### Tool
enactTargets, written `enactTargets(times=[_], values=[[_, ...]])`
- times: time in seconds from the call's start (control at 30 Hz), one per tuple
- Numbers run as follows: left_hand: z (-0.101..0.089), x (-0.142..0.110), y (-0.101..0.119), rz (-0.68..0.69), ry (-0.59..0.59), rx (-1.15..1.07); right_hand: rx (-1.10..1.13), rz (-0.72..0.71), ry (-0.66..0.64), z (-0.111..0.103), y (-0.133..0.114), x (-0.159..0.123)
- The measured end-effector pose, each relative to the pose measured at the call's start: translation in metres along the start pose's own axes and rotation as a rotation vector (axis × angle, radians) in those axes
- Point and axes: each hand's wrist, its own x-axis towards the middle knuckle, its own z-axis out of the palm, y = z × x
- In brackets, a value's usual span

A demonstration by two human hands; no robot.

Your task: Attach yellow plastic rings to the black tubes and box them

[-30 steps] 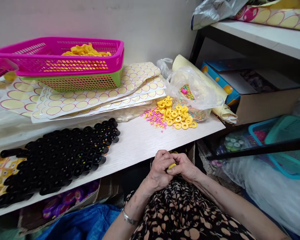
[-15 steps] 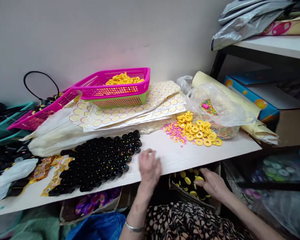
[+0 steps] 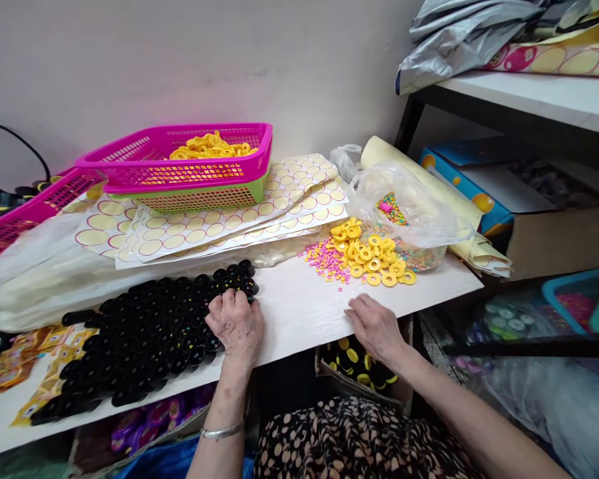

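Note:
My left hand (image 3: 237, 324) reaches over the right end of a dense block of small black round cups (image 3: 144, 332), several holding coloured bits. Its fingers are curled down among the cups, and the fingertips are hidden. My right hand (image 3: 377, 327) is at the table's front edge, fingers bunched together; anything between them cannot be made out. Just beyond it lie yellow rings (image 3: 372, 256) and a scatter of pink and orange beads (image 3: 327, 261). Below it, a cardboard box (image 3: 364, 384) holds black pieces with yellow rims.
On printed sticker sheets (image 3: 209, 233) stands a pink basket (image 3: 190, 174) of yellow pieces. A clear plastic bag (image 3: 414, 206) with beads lies at the back right, beside a paper roll (image 3: 422, 174). Orange wrapped packets (image 3: 54, 359) lie left. A shelf (image 3: 539, 100) juts in at upper right.
My left hand has moved from bare table onto the right end of the black cups. My right hand has left the box, rising to the table edge with its fingers closing. The view has shifted right.

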Motion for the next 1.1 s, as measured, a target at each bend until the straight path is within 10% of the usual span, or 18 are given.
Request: enactTargets(times=[0.27, 0.5, 1.1], values=[[-0.002, -0.018, 0.031, 0.122, 0.146, -0.605, -0.214, -0.004, -0.093, 0.024, -0.003, 0.051], [0.011, -0.036, 0.087, 0.192, -0.162, -1.121, -0.045, -0.008, -0.331, 0.006, -0.012, 0.043], [0.035, -0.040, 0.092, 0.169, -0.194, -1.235, 0.184, -0.152, 0.018, 0.027, 0.022, 0.034]])
